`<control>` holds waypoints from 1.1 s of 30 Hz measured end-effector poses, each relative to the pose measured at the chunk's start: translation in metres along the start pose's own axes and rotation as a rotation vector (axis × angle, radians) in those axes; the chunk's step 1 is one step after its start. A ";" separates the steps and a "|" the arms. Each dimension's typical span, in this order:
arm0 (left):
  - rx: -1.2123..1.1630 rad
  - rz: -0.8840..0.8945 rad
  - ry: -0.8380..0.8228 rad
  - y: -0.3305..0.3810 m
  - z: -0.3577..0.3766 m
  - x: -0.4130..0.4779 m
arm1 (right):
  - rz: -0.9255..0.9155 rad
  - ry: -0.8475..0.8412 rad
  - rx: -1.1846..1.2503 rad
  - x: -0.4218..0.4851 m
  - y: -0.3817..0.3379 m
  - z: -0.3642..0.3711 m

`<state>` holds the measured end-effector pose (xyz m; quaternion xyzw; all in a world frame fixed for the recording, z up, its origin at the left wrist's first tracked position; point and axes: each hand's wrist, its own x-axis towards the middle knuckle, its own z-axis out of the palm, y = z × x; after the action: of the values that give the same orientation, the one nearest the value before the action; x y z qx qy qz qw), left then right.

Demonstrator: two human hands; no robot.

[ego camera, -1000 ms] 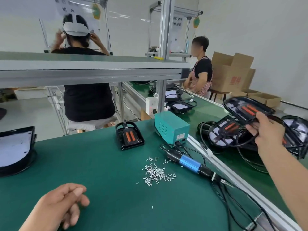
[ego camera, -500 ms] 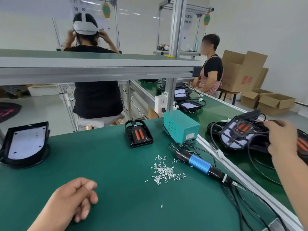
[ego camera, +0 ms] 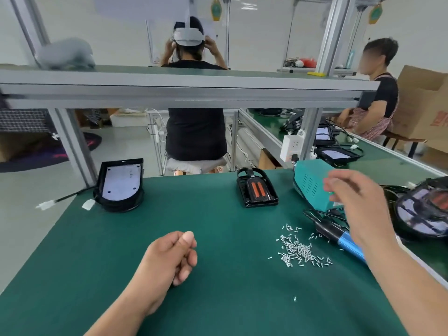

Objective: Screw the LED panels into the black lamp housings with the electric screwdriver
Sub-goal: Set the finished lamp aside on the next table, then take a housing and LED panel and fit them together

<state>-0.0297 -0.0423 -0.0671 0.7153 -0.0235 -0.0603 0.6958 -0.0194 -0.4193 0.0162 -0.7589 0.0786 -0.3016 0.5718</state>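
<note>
A black lamp housing with a white LED panel [ego camera: 120, 184] stands at the far left of the green mat. Another black housing with two orange strips [ego camera: 257, 190] lies face down at the far middle. A heap of small silver screws [ego camera: 297, 249] is scattered at the right. The blue and black electric screwdriver [ego camera: 338, 235] lies just right of the screws. My left hand [ego camera: 169, 260] rests loosely curled on the mat, holding nothing. My right hand [ego camera: 356, 197] hovers blurred above the screwdriver, fingers relaxed and empty.
A teal power box [ego camera: 310, 183] sits behind the screwdriver, with cables trailing. More housings [ego camera: 424, 212] pile up on the lower bench at the right. An aluminium shelf [ego camera: 184, 88] crosses overhead. Two people sit beyond the bench, and cardboard boxes [ego camera: 424, 105] stand at the far right.
My right hand let go of the housing on the right pile and swung back left over the screwdriver. The view turned left. My left hand stayed resting on the mat.
</note>
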 end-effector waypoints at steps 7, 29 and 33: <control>-0.160 -0.026 0.145 0.003 0.001 0.005 | 0.031 -0.413 0.062 -0.019 0.000 0.142; -0.627 -0.151 0.482 0.000 -0.015 0.026 | 0.006 -0.767 -0.206 -0.011 -0.040 0.437; -0.623 -0.152 0.491 0.003 -0.014 0.023 | 0.000 -0.726 -0.134 -0.006 -0.029 0.424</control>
<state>-0.0051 -0.0312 -0.0654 0.4630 0.2157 0.0569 0.8578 0.2014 -0.0588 -0.0295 -0.8521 -0.1096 -0.0069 0.5117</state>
